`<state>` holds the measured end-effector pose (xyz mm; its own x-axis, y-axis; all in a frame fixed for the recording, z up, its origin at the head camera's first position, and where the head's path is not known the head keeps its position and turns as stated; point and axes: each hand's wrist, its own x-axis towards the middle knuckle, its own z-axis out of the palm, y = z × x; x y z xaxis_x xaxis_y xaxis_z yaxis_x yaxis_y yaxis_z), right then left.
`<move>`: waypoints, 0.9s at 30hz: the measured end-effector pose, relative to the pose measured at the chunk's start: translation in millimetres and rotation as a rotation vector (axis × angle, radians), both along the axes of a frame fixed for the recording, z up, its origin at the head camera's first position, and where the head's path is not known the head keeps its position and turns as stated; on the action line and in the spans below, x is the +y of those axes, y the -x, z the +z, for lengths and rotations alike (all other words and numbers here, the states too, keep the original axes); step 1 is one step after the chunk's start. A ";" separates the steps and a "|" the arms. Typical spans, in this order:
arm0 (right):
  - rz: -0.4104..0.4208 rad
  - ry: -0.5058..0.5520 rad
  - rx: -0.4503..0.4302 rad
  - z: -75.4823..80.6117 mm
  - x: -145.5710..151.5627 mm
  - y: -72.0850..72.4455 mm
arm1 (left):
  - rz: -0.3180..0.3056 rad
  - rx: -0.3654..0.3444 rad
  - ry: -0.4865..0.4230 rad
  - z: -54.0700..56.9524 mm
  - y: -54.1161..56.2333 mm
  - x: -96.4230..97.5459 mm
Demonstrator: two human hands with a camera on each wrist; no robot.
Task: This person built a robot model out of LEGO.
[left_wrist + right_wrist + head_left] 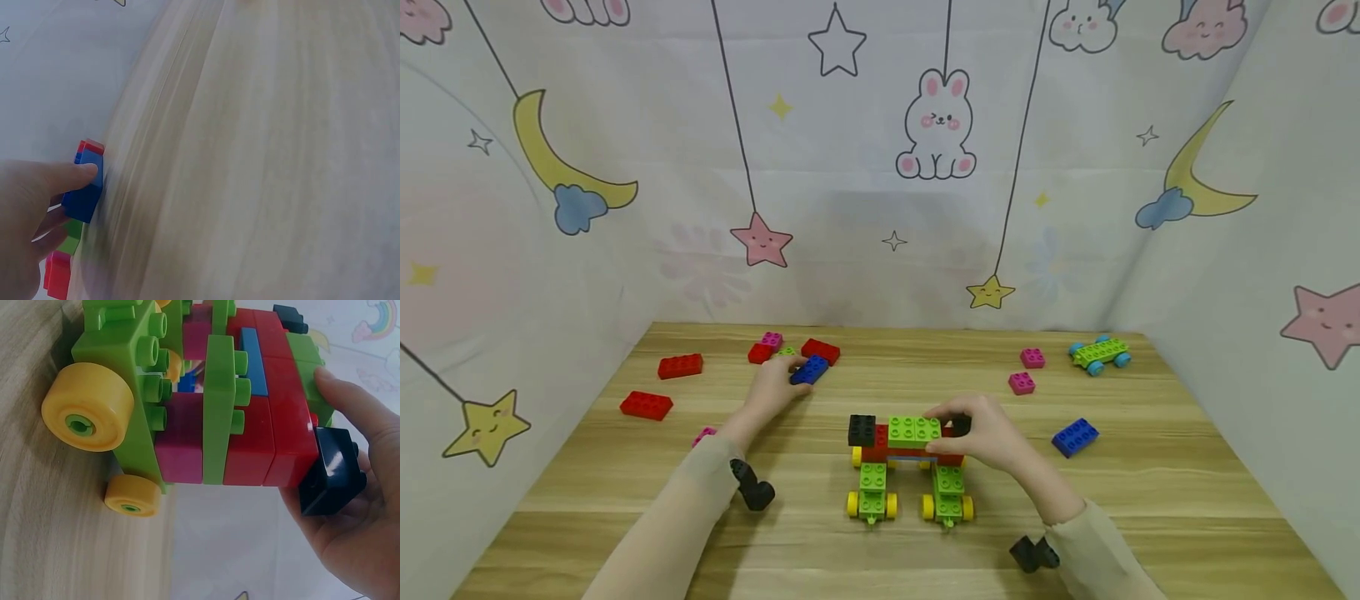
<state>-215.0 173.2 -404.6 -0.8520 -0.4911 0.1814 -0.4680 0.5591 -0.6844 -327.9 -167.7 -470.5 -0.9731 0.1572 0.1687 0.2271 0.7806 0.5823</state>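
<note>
My left hand [769,390] pinches a blue toy brick [812,368] between thumb and fingers at the back left of the table. In the left wrist view the thumb lies on the blue brick [84,190], with red and green bricks close behind it. My right hand [983,429] holds the right end of a wheeled brick vehicle [912,431]. Green bricks top its red body, a black brick sits at each end, and its green bases have yellow wheels. From the right wrist view, a thumb touches a green top brick [306,365] beside a black brick [334,472].
Red bricks [647,406] lie on the left of the wooden table [805,542]. To the right are pink bricks [1022,383], another blue brick [1076,437] and a small green car base [1101,353] with blue wheels. A printed curtain [865,275] stands behind the table.
</note>
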 end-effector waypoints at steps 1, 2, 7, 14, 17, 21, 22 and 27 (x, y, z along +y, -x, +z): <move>-0.002 -0.001 -0.002 -0.1 0.0 0.0 | 0.000 0.000 -0.005 -0.1 -0.2 -0.1; -0.004 -0.002 -0.004 -0.3 0.1 0.2 | -0.002 0.002 -0.005 -0.5 -0.3 -0.1; -0.008 -0.008 -0.009 -1.0 0.2 0.9 | -0.011 0.020 -0.014 -1.1 -0.9 -1.7; -0.004 0.005 -0.016 -1.1 0.8 0.9 | -0.033 0.048 -0.004 1.8 -4.2 -2.3; -0.006 0.004 -0.018 -1.1 1.1 1.1 | -0.043 0.056 0.005 2.2 -4.7 -2.2; -0.009 0.006 -0.029 -1.4 1.4 1.4 | -0.054 0.049 0.013 2.8 -5.4 -1.7; -0.009 0.006 -0.030 -1.3 1.3 1.4 | -0.057 0.045 0.013 2.9 -5.9 -1.8; -0.005 0.007 -0.033 -0.9 0.9 1.3 | -0.073 0.033 0.017 1.5 -7.2 -2.9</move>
<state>-216.3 174.1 -405.5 -0.8601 -0.4855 0.1565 -0.4423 0.5569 -0.7030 -320.7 -170.6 -469.0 -0.9529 0.2306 0.1968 0.3023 0.7708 0.5608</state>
